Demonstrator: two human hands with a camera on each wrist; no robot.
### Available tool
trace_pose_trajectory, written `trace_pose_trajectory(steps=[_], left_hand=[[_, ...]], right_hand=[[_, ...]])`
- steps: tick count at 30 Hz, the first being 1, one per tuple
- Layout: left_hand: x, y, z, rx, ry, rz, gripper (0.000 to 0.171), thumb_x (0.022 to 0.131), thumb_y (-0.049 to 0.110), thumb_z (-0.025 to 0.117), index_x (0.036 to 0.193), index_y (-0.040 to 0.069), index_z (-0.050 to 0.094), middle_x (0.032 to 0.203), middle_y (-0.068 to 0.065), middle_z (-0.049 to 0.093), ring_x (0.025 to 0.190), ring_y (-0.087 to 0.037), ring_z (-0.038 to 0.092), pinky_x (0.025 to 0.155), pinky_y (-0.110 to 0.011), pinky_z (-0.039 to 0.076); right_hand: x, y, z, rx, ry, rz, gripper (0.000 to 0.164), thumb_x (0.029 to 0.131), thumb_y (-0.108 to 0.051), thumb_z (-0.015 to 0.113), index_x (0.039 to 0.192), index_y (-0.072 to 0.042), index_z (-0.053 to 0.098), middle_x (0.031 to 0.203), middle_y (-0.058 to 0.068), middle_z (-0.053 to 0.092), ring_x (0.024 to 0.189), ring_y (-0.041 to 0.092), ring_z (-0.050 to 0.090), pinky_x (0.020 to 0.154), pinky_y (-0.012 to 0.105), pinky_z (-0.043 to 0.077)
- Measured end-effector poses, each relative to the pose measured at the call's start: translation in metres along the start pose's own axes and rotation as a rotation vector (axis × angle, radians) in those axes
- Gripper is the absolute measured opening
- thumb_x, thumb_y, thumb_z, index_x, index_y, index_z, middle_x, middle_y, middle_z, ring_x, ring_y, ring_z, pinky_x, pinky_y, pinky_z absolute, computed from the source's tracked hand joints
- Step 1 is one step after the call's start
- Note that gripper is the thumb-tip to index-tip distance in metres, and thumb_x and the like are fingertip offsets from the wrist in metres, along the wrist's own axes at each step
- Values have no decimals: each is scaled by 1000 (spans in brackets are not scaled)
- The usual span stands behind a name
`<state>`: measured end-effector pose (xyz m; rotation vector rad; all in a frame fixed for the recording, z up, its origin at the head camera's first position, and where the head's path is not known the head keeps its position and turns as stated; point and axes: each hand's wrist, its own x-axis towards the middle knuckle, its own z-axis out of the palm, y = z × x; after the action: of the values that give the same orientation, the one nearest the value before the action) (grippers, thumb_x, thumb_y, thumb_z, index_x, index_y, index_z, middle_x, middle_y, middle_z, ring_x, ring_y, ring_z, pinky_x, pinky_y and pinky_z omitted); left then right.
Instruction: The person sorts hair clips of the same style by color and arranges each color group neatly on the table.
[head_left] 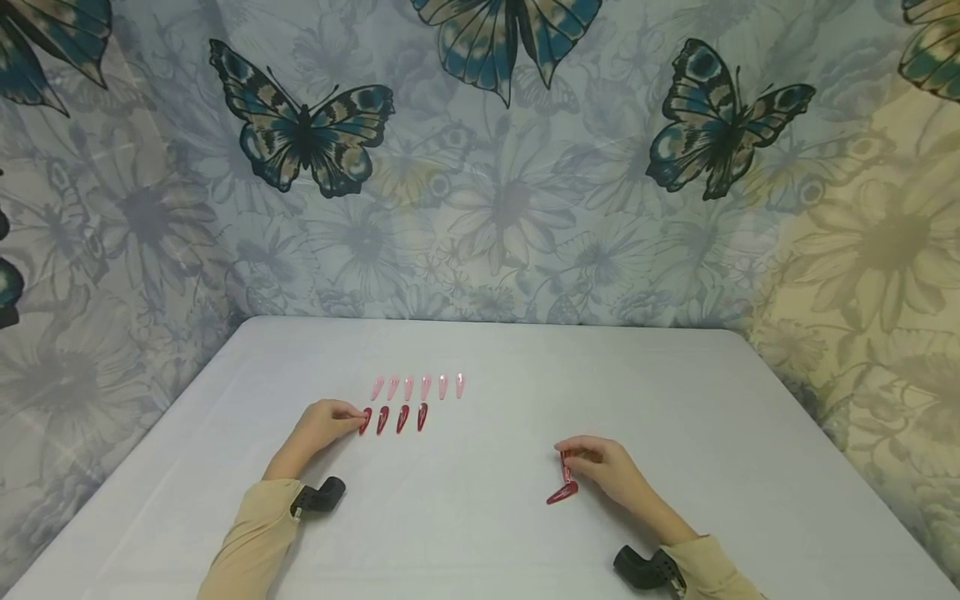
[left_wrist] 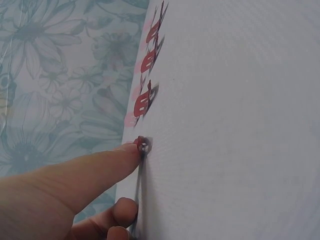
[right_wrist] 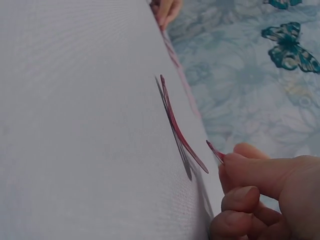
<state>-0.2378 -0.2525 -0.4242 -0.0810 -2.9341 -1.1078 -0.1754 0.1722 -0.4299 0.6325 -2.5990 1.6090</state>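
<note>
My left hand (head_left: 322, 429) reaches the leftmost dark red snap hair clip (head_left: 365, 421) in a row of several. In the left wrist view one straight finger (left_wrist: 112, 162) touches that clip (left_wrist: 142, 144), while the other fingertips stay below it. At right, my right hand (head_left: 600, 467) pinches another dark red hair clip (head_left: 566, 467) between thumb and finger, and only its end (right_wrist: 215, 151) shows in the right wrist view. Close by that hand, a further red hair clip (head_left: 562, 493) lies on the table, slanted.
Several pink hair clips (head_left: 426, 387) form a row behind the red row (head_left: 403, 418). The white table (head_left: 495, 533) ends at a floral, butterfly-patterned backdrop (head_left: 510, 217). Black devices (head_left: 322, 496) are strapped to both wrists over beige sleeves (head_left: 251, 533).
</note>
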Motion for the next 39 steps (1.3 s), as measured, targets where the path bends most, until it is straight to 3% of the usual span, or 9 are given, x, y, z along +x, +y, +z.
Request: trace_pose_trajectory(steps=[8,21,28,34,39], left_hand=[[2,-4,-1,-4,1,16,9,78,18,69,78,9,72,88,-6,65,85,-23,55,77,-43,40],[2,-5,1,-5,8,20,8,78,18,69,78,10,72,80,0,62,69,-15,47,65,-33,38],[3,-4,0,7,9,16,9,78,18,69,78,10,72,82,-2,63,71,-16,48,67,-35,39],[2,-3,0,10,0,7,9,78,18,69,78,9,71,83,-3,63,74,-17,50,70,-37,40],[1,-3,0,13,7,24,10,79,17,68,79,8,71,86,-5,64,79,-21,54,74,-42,40]], right_hand=[[3,1,2,77,50,49,20,78,-3,67,96,5,64,76,10,61,43,4,36,38,22,32],[7,-10,1,82,-44,160,22,79,-1,64,99,9,63,70,11,59,41,4,33,38,21,30],[19,-15,1,80,-56,177,26,80,-5,65,103,7,63,79,10,62,41,7,31,39,22,29],[26,-21,4,98,-112,180,27,81,-5,64,105,7,62,71,8,60,40,8,31,40,22,28],[35,-27,8,38,-89,178,25,81,-7,64,104,4,64,71,3,59,44,8,32,41,21,29]])
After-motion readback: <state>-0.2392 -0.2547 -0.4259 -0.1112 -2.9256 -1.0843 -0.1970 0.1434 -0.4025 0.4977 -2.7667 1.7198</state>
